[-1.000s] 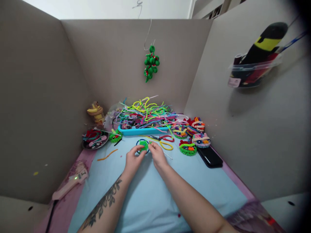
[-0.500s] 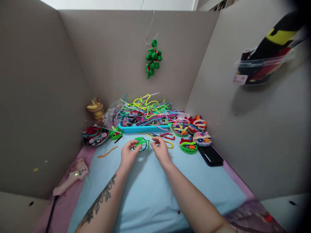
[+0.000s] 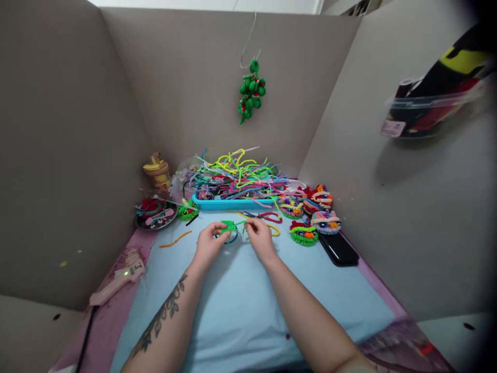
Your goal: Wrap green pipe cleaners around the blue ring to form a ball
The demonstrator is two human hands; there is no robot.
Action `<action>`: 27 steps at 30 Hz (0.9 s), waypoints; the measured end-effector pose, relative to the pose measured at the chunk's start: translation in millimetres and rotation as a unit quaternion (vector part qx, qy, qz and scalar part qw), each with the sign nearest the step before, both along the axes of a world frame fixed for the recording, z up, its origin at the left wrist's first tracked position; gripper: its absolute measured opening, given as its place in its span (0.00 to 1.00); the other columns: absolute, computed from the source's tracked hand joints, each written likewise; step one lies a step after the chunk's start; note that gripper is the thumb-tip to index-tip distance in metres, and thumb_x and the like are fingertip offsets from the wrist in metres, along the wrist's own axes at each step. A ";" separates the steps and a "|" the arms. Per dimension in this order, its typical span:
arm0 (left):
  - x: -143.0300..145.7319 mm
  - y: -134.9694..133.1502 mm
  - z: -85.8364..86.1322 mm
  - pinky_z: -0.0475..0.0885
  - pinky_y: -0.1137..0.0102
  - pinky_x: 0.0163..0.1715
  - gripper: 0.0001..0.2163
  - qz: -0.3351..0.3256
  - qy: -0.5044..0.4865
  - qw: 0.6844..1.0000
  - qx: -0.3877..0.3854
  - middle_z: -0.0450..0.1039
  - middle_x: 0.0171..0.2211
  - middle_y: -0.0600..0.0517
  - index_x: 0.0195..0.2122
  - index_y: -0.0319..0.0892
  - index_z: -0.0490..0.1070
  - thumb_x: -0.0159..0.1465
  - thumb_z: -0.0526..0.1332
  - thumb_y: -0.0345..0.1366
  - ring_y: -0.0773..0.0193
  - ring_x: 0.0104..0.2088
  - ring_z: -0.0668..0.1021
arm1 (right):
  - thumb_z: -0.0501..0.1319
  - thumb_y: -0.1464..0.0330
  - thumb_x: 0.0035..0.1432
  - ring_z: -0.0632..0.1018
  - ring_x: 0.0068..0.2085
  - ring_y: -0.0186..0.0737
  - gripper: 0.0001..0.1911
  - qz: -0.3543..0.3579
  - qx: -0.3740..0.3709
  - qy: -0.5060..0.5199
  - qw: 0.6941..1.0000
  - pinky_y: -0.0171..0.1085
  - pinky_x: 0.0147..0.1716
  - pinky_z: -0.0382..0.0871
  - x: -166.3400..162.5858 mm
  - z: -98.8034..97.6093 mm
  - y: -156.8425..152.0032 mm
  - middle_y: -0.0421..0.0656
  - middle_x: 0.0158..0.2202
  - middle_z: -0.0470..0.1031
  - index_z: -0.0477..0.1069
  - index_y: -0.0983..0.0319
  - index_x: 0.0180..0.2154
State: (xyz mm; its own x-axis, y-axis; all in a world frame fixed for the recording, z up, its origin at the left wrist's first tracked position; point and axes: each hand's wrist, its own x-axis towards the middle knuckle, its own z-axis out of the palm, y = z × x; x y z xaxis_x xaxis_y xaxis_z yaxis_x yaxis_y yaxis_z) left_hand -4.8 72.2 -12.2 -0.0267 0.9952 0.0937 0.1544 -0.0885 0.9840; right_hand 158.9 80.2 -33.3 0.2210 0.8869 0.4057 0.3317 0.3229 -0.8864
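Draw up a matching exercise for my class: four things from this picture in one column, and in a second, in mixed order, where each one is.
1. green piece
2. glue gun
3. orange strip
4. blue tray

A. lying on the pale blue cloth
B. beneath a heap of colourful strands
C. held in the left hand
D. on the pink surface at the left

Right pairs: 1-C, 2-D, 3-A, 4-B.

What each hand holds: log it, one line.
left grip: fuzzy green piece, round dark-blue ring | right grip: fuzzy green strand
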 end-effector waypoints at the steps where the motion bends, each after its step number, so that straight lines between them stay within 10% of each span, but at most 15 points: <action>1: 0.1 -0.4 -0.7 0.68 0.72 0.27 0.13 -0.008 0.015 1.000 0.003 0.72 0.25 0.51 0.33 0.37 0.71 0.48 0.65 0.38 0.66 0.25 0.74 | 0.54 0.68 0.52 0.70 0.30 0.38 0.07 -0.004 0.013 0.004 1.000 0.36 0.33 0.63 -0.4 2.1 -1.8 0.41 0.28 0.70 0.71 0.60 0.29; 27: 6.4 -8.2 -4.5 0.67 0.65 0.41 0.05 0.021 0.222 0.951 0.212 0.74 0.33 0.50 0.33 0.44 0.71 0.56 0.58 0.35 0.60 0.37 0.74 | 0.64 0.69 0.37 0.68 0.23 0.30 0.12 0.220 -0.221 0.292 0.904 0.29 0.20 0.56 -13.9 10.5 -12.8 0.35 0.23 0.69 0.68 0.60 0.30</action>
